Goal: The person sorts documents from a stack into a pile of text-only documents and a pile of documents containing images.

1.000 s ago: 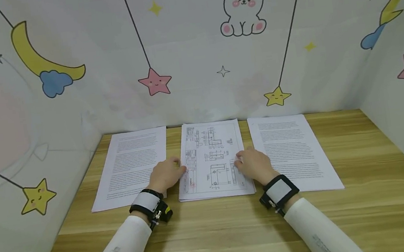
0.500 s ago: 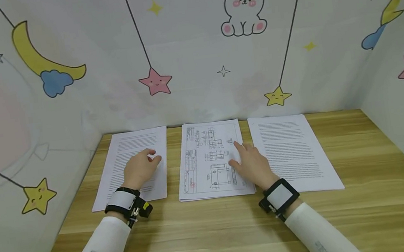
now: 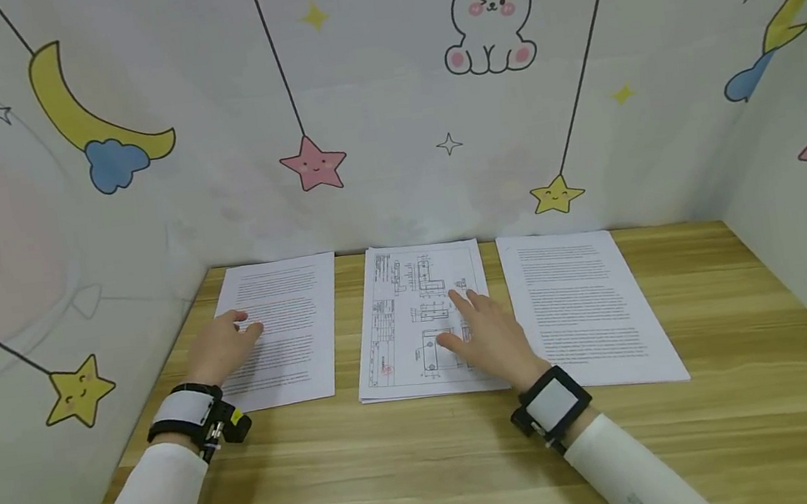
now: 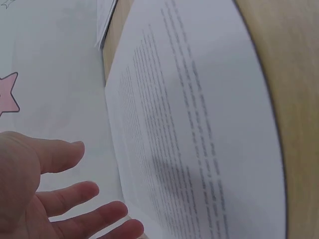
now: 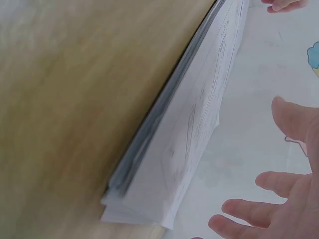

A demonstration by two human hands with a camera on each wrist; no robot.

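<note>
With fingers spread and holding nothing, the left hand (image 3: 222, 350) lies at the left edge of the left text sheet (image 3: 284, 325) and the right hand (image 3: 489, 334) on the middle drawing stack (image 3: 408, 285); sorting seems underway, so next likely needs pinching a top sheet.

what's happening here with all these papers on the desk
A person sits at a light wooden table with three white paper stacks side by side. The left hand is over the left-hand stack of printed text pages. The right hand, fingers spread, is over the middle stack topped by a technical drawing. The right-hand text stack is untouched.
</note>
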